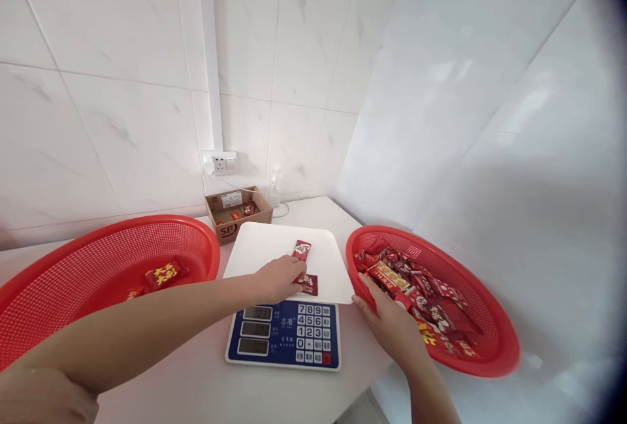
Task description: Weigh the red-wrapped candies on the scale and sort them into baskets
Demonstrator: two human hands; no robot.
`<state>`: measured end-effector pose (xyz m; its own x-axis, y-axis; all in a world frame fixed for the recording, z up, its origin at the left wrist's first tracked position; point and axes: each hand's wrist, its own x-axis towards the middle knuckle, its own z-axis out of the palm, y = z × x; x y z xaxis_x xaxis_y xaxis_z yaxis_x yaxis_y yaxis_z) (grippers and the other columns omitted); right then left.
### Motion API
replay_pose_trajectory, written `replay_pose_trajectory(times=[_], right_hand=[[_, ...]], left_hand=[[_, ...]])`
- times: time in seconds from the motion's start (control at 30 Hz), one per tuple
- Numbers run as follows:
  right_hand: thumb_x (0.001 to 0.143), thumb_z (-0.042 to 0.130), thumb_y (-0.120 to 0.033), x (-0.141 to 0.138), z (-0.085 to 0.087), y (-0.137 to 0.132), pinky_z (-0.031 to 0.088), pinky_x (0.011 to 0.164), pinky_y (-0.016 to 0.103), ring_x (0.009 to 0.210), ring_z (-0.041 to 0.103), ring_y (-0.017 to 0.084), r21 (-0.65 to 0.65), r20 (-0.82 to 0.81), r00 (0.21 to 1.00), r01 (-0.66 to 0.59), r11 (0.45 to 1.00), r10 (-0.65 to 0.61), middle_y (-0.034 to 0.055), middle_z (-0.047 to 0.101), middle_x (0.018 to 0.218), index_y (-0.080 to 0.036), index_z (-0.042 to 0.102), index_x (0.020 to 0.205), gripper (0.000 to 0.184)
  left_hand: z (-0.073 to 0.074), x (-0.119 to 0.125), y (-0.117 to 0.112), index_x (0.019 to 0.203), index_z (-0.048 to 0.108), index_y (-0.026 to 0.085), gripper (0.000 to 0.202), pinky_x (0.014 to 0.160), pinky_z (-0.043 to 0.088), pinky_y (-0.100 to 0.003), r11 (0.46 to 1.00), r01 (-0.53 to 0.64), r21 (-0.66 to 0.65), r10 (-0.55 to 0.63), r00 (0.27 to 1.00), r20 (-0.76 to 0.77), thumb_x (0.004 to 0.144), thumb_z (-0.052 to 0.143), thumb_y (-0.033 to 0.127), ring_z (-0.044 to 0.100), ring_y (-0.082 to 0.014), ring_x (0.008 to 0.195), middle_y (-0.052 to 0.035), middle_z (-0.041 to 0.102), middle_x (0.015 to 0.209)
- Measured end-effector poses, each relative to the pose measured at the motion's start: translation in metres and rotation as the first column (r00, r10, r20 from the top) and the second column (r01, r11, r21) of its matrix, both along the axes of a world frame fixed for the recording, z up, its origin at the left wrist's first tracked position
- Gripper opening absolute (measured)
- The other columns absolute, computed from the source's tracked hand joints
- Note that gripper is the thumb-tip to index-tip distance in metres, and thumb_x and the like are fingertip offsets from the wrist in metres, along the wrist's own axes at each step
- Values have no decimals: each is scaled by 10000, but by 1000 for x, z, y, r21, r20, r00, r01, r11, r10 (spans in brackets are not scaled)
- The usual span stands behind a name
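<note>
On the white weighing pan (255,247) of a counter scale, my left hand (281,280) has its fingers and thumb closed round the left end of a small dark red snack packet (309,285). A second red snack packet (302,249) lies just beyond the fingertips. My right hand (386,323) grips the near left rim of a red plastic basket (494,319), fingers over the edge and thumb outside. Mixed wrapped snacks (431,293) fill much of that basket. Below the pan sits the scale's blue keypad panel (284,336) with three displays.
Another red basket (196,231) on the left holds a few red packets (166,274). Behind the scale stand an open cardboard box (245,225) with several packets and a clear plastic bottle (275,187). A cable runs from the wall socket (223,163). Walls enclose the white table.
</note>
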<state>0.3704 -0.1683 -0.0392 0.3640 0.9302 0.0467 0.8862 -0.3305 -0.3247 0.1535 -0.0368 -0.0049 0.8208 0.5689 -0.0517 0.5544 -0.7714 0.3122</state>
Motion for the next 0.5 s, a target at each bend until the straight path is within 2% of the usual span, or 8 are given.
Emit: replay_pose_trajectory(times=[0.17,0.3,0.37,0.5], right_hand=[[909,291,-488,-1,1,1,477,852,431,1125,578,300,-27,24,999,24,999,-24,91,581,1303,-219,392,1415,582],[905,281,-495,-1,0,0,475,872,434,1140,572,296,-26,31,999,21,999,-20,76,558,1332,-223,392,1415,588],[901,293,-486,0,-2,0,480,872,430,1147,569,293,-5,43,999,8,1000,-7,70,550,1342,-225,405,1409,582],[896,301,-489,1,-3,-1,499,851,415,1153,568,287,7,41,999,1,1000,-2,66,542,1350,-233,432,1392,574]], left_hand=[[3,-18,-5,1132,555,170,289,763,526,-379,997,-59,-56,62,996,68,876,572,302,608,-183,901,-78,587,1144],[16,-39,-4,1033,585,199,213,798,498,-328,993,-103,-56,109,986,123,830,551,147,598,-161,894,-42,595,1099],[26,-58,-2,958,602,233,231,794,485,-290,986,-159,-41,163,977,136,784,521,104,599,-164,902,-17,621,1016],[41,-113,3,882,593,231,193,716,483,-296,947,-321,17,316,939,137,795,434,166,608,-190,836,-19,640,922]])
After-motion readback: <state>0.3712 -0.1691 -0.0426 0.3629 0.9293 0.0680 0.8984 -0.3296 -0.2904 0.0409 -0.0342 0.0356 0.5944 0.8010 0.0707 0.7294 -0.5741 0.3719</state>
